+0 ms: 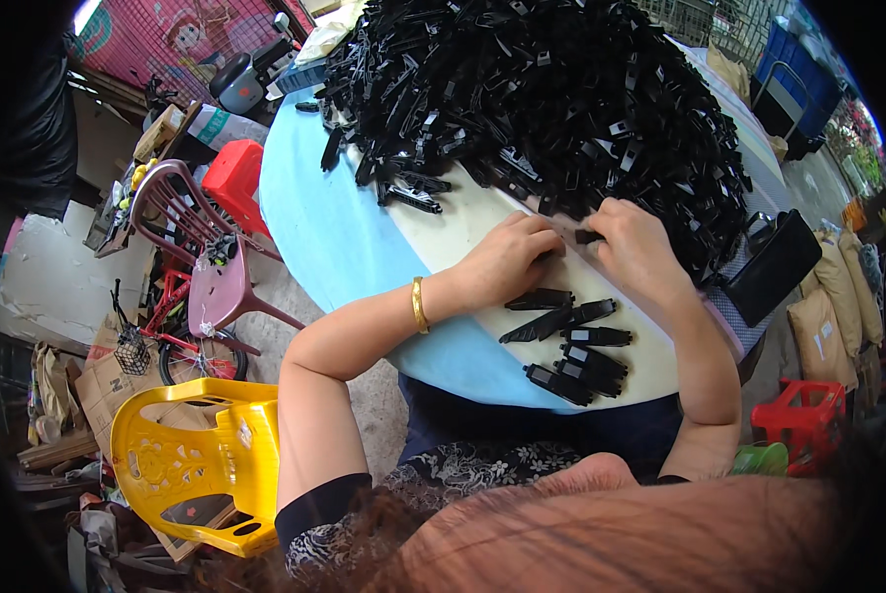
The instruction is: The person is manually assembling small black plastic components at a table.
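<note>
While both hands are bunched at the near edge of the big black heap (542, 99), a small black plastic piece (588, 236) is pinched between them, right hand (635, 247) curled closed on it, left hand (507, 259) loosely curled just beside. Its long axis runs roughly left-right; finished pieces (566, 341) are laid nearer on the desk (314, 227).
</note>
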`<state>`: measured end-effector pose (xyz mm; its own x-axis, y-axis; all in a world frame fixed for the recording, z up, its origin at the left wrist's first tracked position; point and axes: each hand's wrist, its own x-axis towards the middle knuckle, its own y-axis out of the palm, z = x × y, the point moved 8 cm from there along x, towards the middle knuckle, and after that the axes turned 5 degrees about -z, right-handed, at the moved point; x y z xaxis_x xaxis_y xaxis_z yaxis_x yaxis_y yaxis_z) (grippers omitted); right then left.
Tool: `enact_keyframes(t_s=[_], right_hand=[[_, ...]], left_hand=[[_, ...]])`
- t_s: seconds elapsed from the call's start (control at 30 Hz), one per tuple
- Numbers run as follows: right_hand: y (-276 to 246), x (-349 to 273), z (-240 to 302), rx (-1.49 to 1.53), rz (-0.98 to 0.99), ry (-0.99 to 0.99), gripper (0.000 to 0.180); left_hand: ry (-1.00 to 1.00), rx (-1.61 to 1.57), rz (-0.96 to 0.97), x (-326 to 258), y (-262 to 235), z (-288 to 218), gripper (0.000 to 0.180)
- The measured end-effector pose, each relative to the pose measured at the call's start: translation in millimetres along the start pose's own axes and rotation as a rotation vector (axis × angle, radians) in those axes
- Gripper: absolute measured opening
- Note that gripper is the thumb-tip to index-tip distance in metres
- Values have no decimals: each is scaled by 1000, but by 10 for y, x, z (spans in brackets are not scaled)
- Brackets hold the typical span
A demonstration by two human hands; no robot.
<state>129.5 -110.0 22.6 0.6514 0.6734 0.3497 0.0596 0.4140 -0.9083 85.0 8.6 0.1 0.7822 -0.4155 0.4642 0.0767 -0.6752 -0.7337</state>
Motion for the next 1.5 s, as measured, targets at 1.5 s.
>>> enact_keyframes(t_s=[1.5], right_hand=[[178, 112, -196, -67, -172, 39, 30]], left_hand=[[-221, 587, -30, -66, -251, 254, 36]])
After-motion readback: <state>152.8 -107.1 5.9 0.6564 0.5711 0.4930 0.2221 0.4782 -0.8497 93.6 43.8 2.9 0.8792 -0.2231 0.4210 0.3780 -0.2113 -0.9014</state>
